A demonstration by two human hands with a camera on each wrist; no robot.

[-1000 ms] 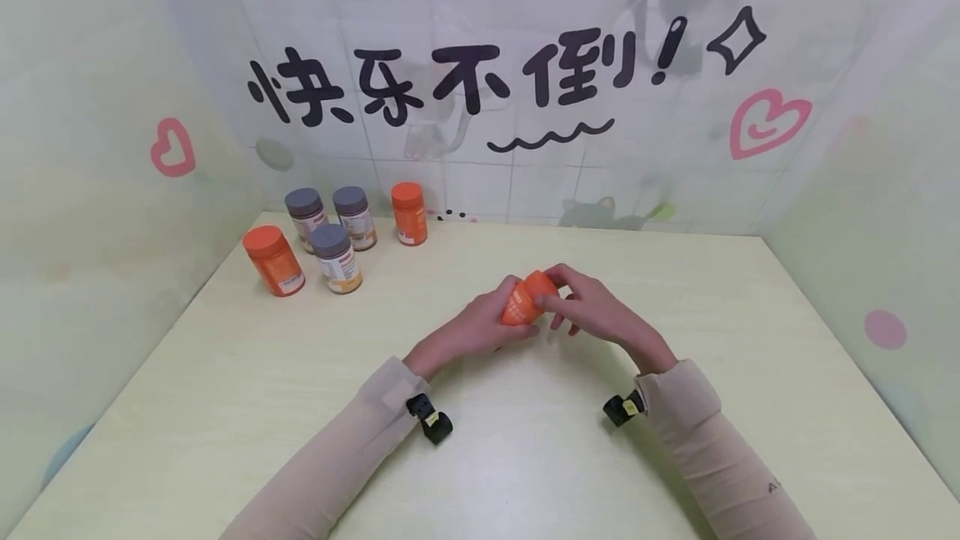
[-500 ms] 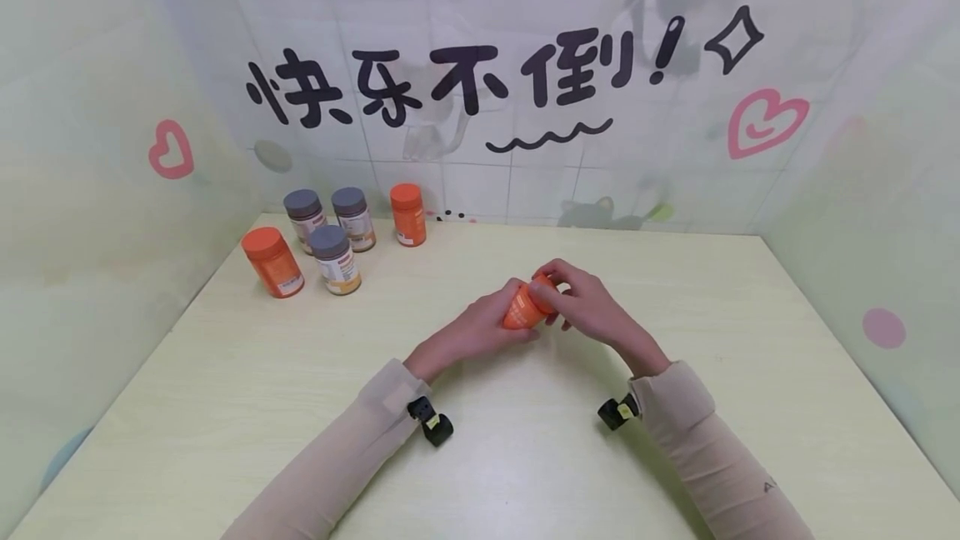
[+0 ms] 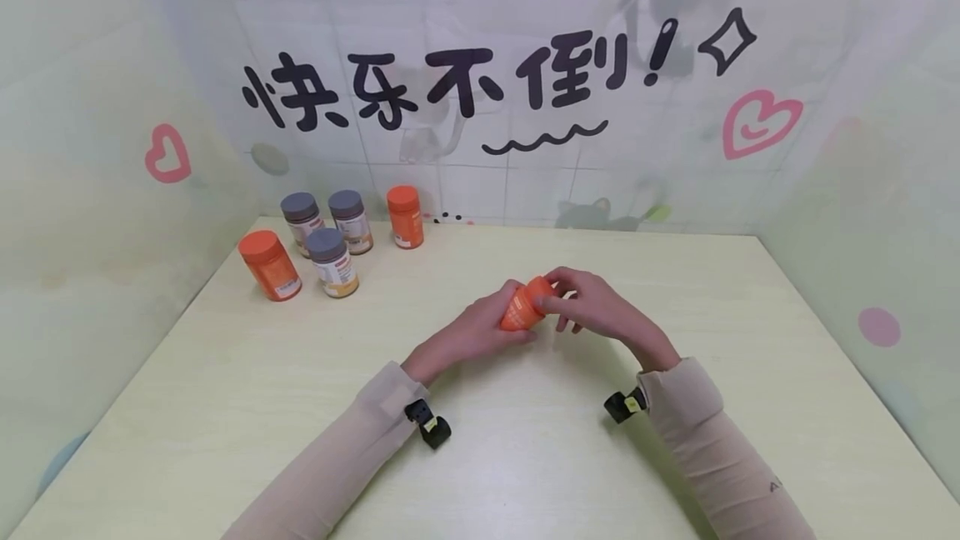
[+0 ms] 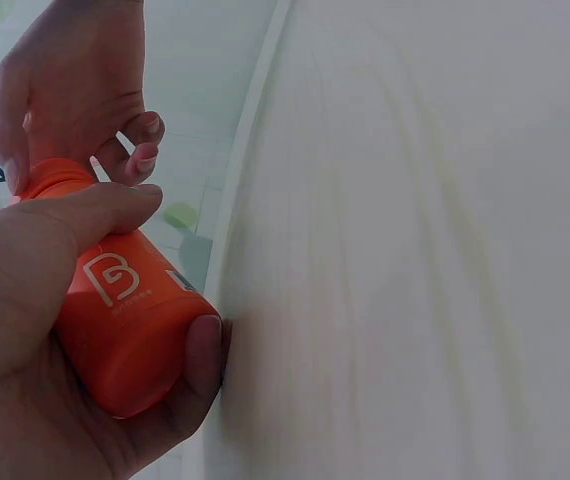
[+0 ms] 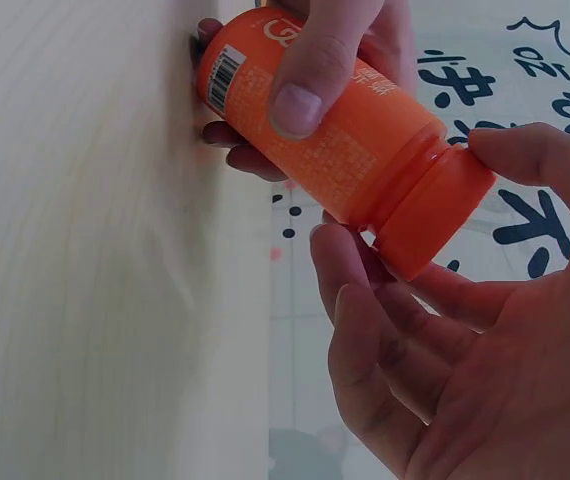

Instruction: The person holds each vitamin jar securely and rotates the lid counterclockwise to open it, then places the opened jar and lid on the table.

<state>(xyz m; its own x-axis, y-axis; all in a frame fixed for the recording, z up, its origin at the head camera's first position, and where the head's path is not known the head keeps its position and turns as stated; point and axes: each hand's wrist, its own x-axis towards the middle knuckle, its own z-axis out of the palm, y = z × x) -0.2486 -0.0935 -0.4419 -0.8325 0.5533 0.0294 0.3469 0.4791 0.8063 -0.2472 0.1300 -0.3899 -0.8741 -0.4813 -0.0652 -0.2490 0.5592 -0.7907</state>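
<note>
Three grey-lidded jars (image 3: 333, 265) are standing clustered at the far left of the table (image 3: 517, 457). One orange jar (image 3: 270, 267) is standing just left of them; another orange jar (image 3: 406, 217) is standing to their right, near the back wall (image 3: 480, 186). Wall is carrying black writing (image 3: 467, 83), a wavy line (image 3: 546, 138), a star outline (image 3: 727, 41). Pink hearts (image 3: 760, 130) are showing both sides; a purple dot (image 3: 879, 327) is marking the right wall (image 3: 900, 223).

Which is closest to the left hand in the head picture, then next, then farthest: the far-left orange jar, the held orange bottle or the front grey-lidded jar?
From the left hand:
1. The held orange bottle: right in its grip.
2. The front grey-lidded jar: off to the left.
3. The far-left orange jar: farther left still.
</note>
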